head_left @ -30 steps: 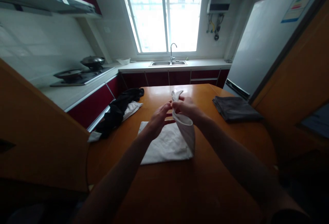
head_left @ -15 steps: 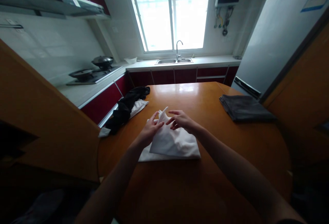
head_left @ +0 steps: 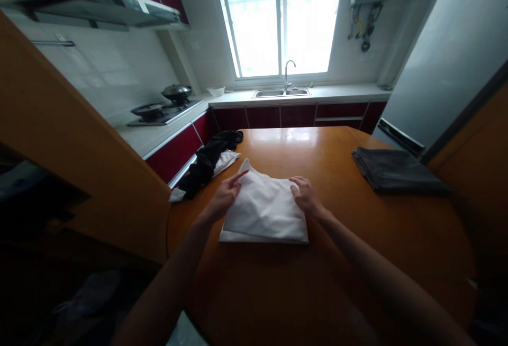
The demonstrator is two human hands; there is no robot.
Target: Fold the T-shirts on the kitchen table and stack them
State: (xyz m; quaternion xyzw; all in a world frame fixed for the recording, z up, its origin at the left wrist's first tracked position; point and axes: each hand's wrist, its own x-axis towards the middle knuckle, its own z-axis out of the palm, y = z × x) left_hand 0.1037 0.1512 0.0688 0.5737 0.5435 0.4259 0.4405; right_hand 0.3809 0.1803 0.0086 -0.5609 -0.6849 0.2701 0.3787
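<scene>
A white cloth lies folded on the wooden table, with a raised peak at its upper left corner. My left hand is at the cloth's left edge, its thumb and index finger pinched on the fabric near that peak. At the upper right edge, my right hand rests against the cloth with its fingers loosely bent and apart. Some creases run across the middle of the fabric.
Black and white clothes lie at the table's left edge. A folded dark grey cloth sits at the right. Behind are a sink, a stove with pans and a fridge.
My hands have moved apart, the right one to the cloth's right side. The bunched top of the cloth is now spread wider and flatter. The view has shifted slightly left.
</scene>
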